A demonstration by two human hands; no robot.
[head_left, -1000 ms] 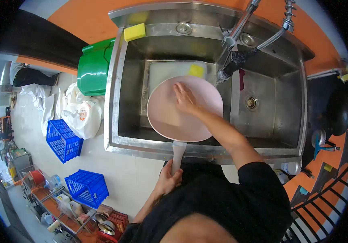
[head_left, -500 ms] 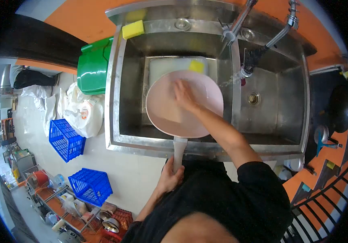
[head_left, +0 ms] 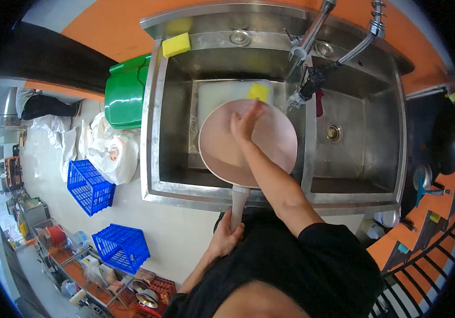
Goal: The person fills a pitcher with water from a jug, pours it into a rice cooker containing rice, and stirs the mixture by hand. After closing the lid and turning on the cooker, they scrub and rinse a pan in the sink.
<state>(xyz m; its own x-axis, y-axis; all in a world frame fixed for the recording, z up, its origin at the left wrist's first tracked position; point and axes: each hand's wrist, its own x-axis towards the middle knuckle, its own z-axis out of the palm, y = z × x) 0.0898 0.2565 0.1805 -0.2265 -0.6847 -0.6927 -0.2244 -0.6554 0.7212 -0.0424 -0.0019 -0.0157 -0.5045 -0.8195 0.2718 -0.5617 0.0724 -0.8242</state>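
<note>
My left hand [head_left: 226, 237] is closed round the pale handle [head_left: 239, 204] of a pink frying pan [head_left: 219, 143], whose bowl faces up over the left basin. Inside the pan, over its far half, is my right hand [head_left: 246, 121], thumb apart from the fingers and nothing visible in it. Its fingertips are somewhat blurred and point to the far rim. Beyond that rim, a yellow sponge [head_left: 259, 91] lies on a whitish tray [head_left: 211, 94] in the basin. A black-wrapped tap nozzle [head_left: 308, 87] runs water just right of the pan.
The steel double sink [head_left: 152, 132] has a right basin with a drain [head_left: 334, 132]. Another yellow sponge [head_left: 176, 45] sits on its back left corner. A green bin [head_left: 126, 95] stands left of it, with white bags [head_left: 113, 153] and blue crates [head_left: 121, 246] on the floor.
My right hand has moved across the pan toward its far right side, its fingers lifting from the middle. The tap nozzle has swung left toward the pan. My left hand keeps the handle.
</note>
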